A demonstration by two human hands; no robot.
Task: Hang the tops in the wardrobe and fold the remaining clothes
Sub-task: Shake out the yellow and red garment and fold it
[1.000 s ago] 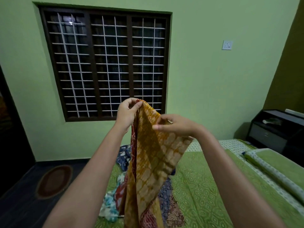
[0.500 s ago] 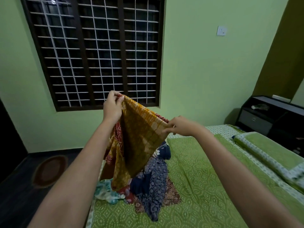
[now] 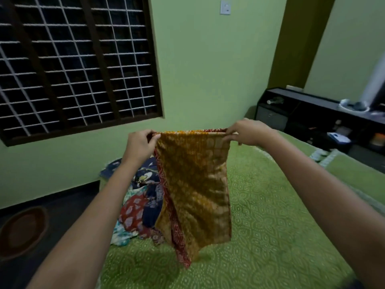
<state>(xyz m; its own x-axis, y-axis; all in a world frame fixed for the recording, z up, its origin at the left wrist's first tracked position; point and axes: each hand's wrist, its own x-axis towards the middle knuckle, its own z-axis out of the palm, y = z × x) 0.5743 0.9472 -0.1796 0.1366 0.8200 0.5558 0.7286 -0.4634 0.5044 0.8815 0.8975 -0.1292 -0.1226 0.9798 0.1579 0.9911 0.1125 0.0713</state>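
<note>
A mustard-yellow patterned garment (image 3: pixel 193 184) with a red border hangs flat in the air over the bed. My left hand (image 3: pixel 140 145) pinches its top left corner and my right hand (image 3: pixel 245 132) pinches its top right corner, so the top edge is stretched level between them. Its lower end dangles just above the green bedspread (image 3: pixel 260 236). Behind and left of it, a heap of other clothes (image 3: pixel 139 207) in navy, red and teal prints lies on the bed near its left edge.
A barred window (image 3: pixel 73 65) fills the wall to the left. A dark low cabinet (image 3: pixel 312 115) with small items stands at the right. A pillow (image 3: pixel 354 174) lies at the bed's right side. A round brown mat (image 3: pixel 23 230) lies on the dark floor.
My hands have moved apart and lower, spreading the yellow garment from a bunched drape into a flat sheet. The view has tilted down and to the right.
</note>
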